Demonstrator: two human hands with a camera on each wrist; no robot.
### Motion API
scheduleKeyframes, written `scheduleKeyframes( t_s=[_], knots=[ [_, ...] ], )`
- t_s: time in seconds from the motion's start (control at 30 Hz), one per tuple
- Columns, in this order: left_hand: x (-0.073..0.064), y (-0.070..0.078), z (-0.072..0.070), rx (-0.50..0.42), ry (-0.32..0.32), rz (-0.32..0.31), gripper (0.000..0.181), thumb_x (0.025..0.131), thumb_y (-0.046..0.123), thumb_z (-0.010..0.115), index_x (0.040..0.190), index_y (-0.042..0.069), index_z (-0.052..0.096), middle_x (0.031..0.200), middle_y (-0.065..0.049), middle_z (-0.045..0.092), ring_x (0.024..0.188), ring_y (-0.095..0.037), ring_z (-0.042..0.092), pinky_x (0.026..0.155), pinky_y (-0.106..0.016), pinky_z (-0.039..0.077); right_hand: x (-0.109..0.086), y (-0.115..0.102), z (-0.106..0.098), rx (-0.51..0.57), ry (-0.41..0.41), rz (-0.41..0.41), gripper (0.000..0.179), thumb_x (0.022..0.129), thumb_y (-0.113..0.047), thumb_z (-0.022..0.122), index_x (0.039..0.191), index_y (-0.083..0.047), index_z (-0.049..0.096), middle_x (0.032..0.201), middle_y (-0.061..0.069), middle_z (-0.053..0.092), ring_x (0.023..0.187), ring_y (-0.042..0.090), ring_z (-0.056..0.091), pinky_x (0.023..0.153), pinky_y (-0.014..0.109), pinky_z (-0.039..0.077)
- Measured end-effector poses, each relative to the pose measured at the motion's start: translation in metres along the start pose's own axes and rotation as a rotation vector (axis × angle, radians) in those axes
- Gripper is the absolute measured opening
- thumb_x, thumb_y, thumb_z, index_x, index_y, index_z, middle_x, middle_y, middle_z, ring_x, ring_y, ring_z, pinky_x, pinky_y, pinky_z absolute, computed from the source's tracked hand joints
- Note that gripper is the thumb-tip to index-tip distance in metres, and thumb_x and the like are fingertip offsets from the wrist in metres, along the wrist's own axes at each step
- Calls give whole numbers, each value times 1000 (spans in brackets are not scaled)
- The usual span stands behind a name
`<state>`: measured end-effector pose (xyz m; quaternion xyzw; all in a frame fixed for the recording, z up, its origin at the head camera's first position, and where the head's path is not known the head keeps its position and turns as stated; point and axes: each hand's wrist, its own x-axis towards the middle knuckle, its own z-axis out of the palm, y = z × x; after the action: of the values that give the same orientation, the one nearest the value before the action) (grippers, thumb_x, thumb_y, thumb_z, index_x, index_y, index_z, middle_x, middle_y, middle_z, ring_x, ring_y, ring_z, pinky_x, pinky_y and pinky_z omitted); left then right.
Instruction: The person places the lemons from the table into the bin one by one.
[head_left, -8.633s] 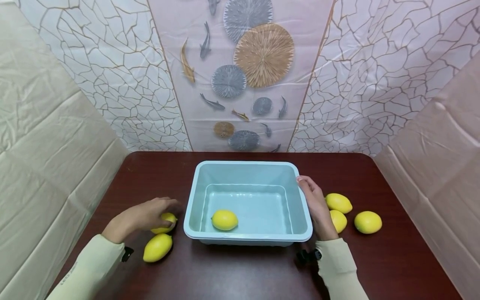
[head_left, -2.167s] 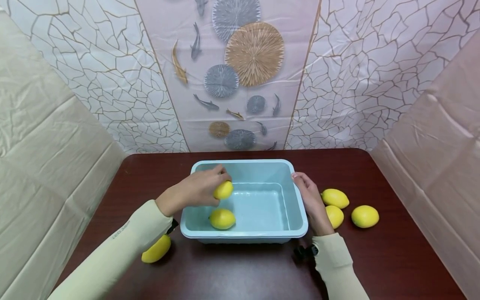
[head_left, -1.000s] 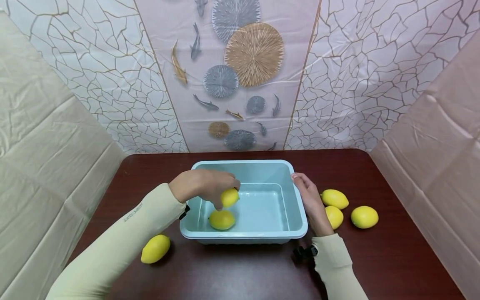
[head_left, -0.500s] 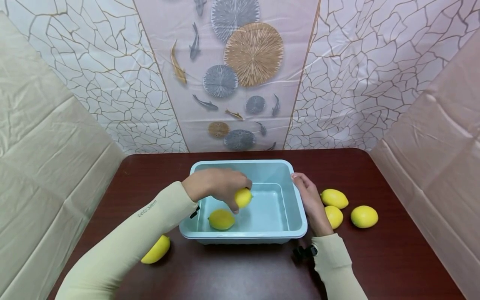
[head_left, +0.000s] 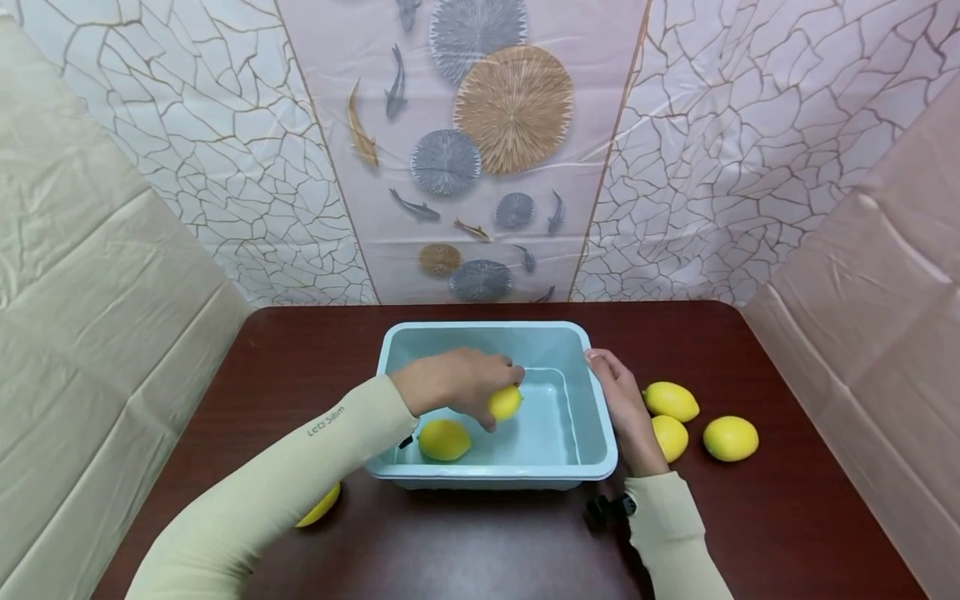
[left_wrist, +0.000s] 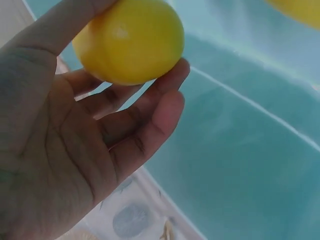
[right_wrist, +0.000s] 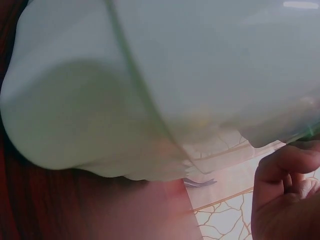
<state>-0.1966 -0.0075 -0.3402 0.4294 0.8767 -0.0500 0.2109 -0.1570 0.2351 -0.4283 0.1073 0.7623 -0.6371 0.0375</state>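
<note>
My left hand (head_left: pixel 467 385) pinches a yellow lemon (head_left: pixel 506 402) inside the pale blue basin (head_left: pixel 495 472). The left wrist view shows that lemon (left_wrist: pixel 132 42) between thumb and fingers, above the basin's floor. Another lemon (head_left: pixel 444 440) lies in the basin, at its front left. At the basin's right side, my right hand (head_left: pixel 624 408) grips the rim. Seen from the right wrist, the hand (right_wrist: pixel 287 192) has curled fingers at the rim of the basin (right_wrist: pixel 210 75), whose outer wall fills most of that view.
Right of the basin, three lemons lie on the dark wooden table (head_left: pixel 480 542), one a lemon (head_left: pixel 731 438) set apart. A further lemon (head_left: pixel 321 505) at the left is partly hidden by the left sleeve (head_left: pixel 277 492). Patterned cloth (head_left: pixel 480 150) hangs behind the table.
The left hand has lifted a lemon from the table at the left, brought it into the basin and moved it rightward past the lying lemon. The right hand keeps its place on the rim.
</note>
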Motion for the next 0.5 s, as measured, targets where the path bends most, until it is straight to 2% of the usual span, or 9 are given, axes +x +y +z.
scheduleKeyframes(
  t_s=[0.3,0.5],
  knots=[
    [9,4,16,71,48,44,62,87,34,88,139,21,58,125,0,61,88,-17,60,79,-30,52,0,1,0,-1,-9,-3,52,111,-52,42,141,-10,53,112,5,60,90,13,61,75,26,55],
    [14,4,21,34,82,61,61,88,32,88,139,21,58,124,1,60,89,-16,59,77,-31,52,3,2,-1,10,-8,15,50,112,-49,42,143,-11,52,114,6,61,90,12,61,75,26,55]
  ],
)
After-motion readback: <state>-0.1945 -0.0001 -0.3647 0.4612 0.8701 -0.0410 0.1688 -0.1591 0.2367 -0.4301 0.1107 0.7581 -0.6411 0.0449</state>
